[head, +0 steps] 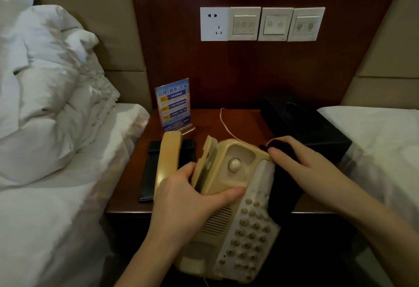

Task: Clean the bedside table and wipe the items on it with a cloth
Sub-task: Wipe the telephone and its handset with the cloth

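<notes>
A cream telephone base [235, 225] with a keypad is lifted and tilted over the front of the wooden bedside table [204, 123]. My left hand [188, 205] grips its left side, thumb across the cradle. My right hand [301, 162] holds a dark cloth [283, 187] against the base's right edge and top corner. The cream handset [167, 159] lies off the hook on a black folder [152, 168] at the table's left. A thin cord [226, 127] runs from the base toward the wall.
A blue sign in a clear stand [174, 105] is at the back left of the table. A black tissue box [301, 125] sits at the back right. Beds with white linen flank the table. A socket and switches [260, 24] are on the wall panel.
</notes>
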Demonstrator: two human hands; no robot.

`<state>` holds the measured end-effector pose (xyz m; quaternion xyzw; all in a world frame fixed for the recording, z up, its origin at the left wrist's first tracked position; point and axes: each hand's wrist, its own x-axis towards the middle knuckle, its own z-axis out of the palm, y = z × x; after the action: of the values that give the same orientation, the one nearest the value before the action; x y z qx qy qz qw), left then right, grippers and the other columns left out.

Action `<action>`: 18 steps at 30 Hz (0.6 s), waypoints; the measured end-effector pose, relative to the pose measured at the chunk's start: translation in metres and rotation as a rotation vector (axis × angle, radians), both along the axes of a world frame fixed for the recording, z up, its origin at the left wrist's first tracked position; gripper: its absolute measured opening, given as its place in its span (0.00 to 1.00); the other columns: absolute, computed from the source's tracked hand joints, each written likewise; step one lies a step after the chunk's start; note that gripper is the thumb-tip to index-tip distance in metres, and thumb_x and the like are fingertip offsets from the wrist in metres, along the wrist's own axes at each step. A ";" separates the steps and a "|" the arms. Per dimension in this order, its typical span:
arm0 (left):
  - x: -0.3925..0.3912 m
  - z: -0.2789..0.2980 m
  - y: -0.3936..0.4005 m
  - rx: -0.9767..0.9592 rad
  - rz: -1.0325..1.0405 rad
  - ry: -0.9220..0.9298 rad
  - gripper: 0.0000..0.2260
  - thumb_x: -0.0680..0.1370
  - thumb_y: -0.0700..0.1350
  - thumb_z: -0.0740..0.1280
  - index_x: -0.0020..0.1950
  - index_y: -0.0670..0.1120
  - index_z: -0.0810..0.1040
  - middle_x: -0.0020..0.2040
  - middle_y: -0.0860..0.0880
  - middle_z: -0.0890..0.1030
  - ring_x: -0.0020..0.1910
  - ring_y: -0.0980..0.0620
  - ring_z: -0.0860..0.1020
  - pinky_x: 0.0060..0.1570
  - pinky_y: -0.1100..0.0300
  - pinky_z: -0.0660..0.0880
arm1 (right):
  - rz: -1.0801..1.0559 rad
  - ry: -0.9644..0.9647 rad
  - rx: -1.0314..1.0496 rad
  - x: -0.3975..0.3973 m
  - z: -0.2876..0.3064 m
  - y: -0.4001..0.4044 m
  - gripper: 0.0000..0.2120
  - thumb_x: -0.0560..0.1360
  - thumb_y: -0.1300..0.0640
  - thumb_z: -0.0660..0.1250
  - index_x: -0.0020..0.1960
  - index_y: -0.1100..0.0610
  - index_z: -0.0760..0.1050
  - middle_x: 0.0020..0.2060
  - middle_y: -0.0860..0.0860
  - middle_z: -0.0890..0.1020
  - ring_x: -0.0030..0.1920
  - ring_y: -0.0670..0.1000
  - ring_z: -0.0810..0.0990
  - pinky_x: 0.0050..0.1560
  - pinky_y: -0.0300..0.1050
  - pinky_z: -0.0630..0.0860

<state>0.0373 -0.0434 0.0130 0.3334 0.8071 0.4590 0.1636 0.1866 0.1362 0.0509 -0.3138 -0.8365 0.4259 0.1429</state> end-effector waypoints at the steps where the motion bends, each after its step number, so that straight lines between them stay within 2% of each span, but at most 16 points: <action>1: 0.001 -0.001 0.000 0.010 -0.007 0.014 0.42 0.53 0.75 0.76 0.62 0.57 0.79 0.50 0.62 0.83 0.52 0.62 0.79 0.52 0.58 0.80 | -0.024 0.010 0.047 0.000 -0.002 0.001 0.11 0.79 0.41 0.59 0.57 0.40 0.75 0.50 0.40 0.81 0.51 0.40 0.78 0.50 0.41 0.74; 3: 0.004 0.000 -0.001 0.036 -0.058 0.033 0.32 0.56 0.71 0.78 0.55 0.60 0.79 0.47 0.64 0.83 0.48 0.65 0.79 0.48 0.61 0.80 | -0.053 0.029 0.032 -0.001 0.000 0.003 0.10 0.81 0.43 0.59 0.51 0.43 0.78 0.47 0.42 0.82 0.50 0.41 0.79 0.48 0.39 0.71; 5: 0.007 0.000 -0.002 0.036 -0.107 0.055 0.30 0.56 0.72 0.78 0.52 0.61 0.78 0.48 0.68 0.81 0.48 0.68 0.79 0.47 0.61 0.80 | -0.041 -0.005 -0.153 -0.004 0.001 0.009 0.14 0.81 0.46 0.60 0.48 0.48 0.83 0.46 0.49 0.85 0.49 0.46 0.82 0.52 0.41 0.73; 7: 0.009 -0.001 -0.001 0.028 -0.108 0.047 0.31 0.54 0.73 0.77 0.53 0.62 0.79 0.47 0.68 0.81 0.47 0.68 0.79 0.48 0.60 0.81 | -0.043 -0.031 -0.349 -0.002 -0.003 0.014 0.15 0.80 0.47 0.62 0.49 0.55 0.84 0.47 0.56 0.85 0.44 0.47 0.83 0.51 0.42 0.74; 8: 0.009 -0.001 -0.001 0.027 -0.095 0.026 0.32 0.54 0.73 0.77 0.53 0.62 0.79 0.47 0.68 0.82 0.47 0.68 0.79 0.47 0.60 0.81 | -0.055 -0.018 -0.405 0.000 -0.005 0.014 0.17 0.79 0.46 0.63 0.51 0.57 0.84 0.48 0.56 0.85 0.44 0.46 0.83 0.51 0.42 0.74; 9: 0.008 -0.002 0.000 0.026 -0.081 0.006 0.32 0.53 0.73 0.77 0.53 0.61 0.79 0.47 0.68 0.82 0.46 0.68 0.79 0.47 0.60 0.80 | -0.087 0.005 -0.403 0.001 -0.008 0.016 0.20 0.78 0.43 0.64 0.57 0.57 0.82 0.53 0.55 0.84 0.49 0.47 0.82 0.57 0.44 0.74; 11: 0.008 -0.002 0.001 0.045 -0.057 -0.017 0.32 0.53 0.73 0.78 0.53 0.61 0.80 0.46 0.68 0.82 0.46 0.69 0.79 0.45 0.63 0.79 | -0.158 0.041 -0.230 -0.001 -0.010 0.018 0.20 0.77 0.39 0.64 0.63 0.50 0.79 0.59 0.46 0.81 0.60 0.46 0.78 0.66 0.47 0.69; 12: 0.007 -0.002 0.001 0.060 -0.041 -0.023 0.32 0.53 0.72 0.78 0.53 0.61 0.80 0.46 0.67 0.83 0.45 0.68 0.79 0.44 0.64 0.79 | -0.155 0.096 -0.137 -0.001 -0.010 0.015 0.17 0.79 0.40 0.62 0.61 0.48 0.79 0.56 0.42 0.82 0.59 0.44 0.78 0.64 0.47 0.71; 14: 0.006 -0.002 0.002 0.081 -0.003 -0.042 0.31 0.53 0.72 0.78 0.50 0.62 0.78 0.44 0.66 0.83 0.45 0.68 0.80 0.43 0.66 0.78 | -0.130 0.224 0.052 0.004 -0.010 0.005 0.14 0.80 0.41 0.58 0.56 0.45 0.79 0.47 0.40 0.83 0.51 0.39 0.80 0.53 0.44 0.74; 16: 0.005 -0.002 0.004 0.069 -0.005 -0.074 0.30 0.53 0.71 0.79 0.49 0.64 0.76 0.45 0.66 0.83 0.46 0.68 0.80 0.44 0.67 0.77 | -0.134 0.296 0.276 0.005 -0.013 -0.007 0.15 0.82 0.40 0.54 0.59 0.42 0.76 0.48 0.37 0.81 0.52 0.35 0.78 0.53 0.39 0.74; 18: 0.005 -0.003 0.006 0.013 -0.064 -0.073 0.34 0.53 0.73 0.78 0.55 0.62 0.77 0.48 0.63 0.83 0.48 0.65 0.81 0.48 0.62 0.80 | -0.086 0.331 0.425 0.000 -0.015 -0.018 0.17 0.82 0.40 0.52 0.63 0.42 0.74 0.53 0.34 0.79 0.57 0.33 0.76 0.55 0.32 0.72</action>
<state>0.0422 -0.0377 0.0104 0.3432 0.7865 0.4708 0.2052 0.1867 0.1179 0.0357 -0.2381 -0.8582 0.2799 0.3583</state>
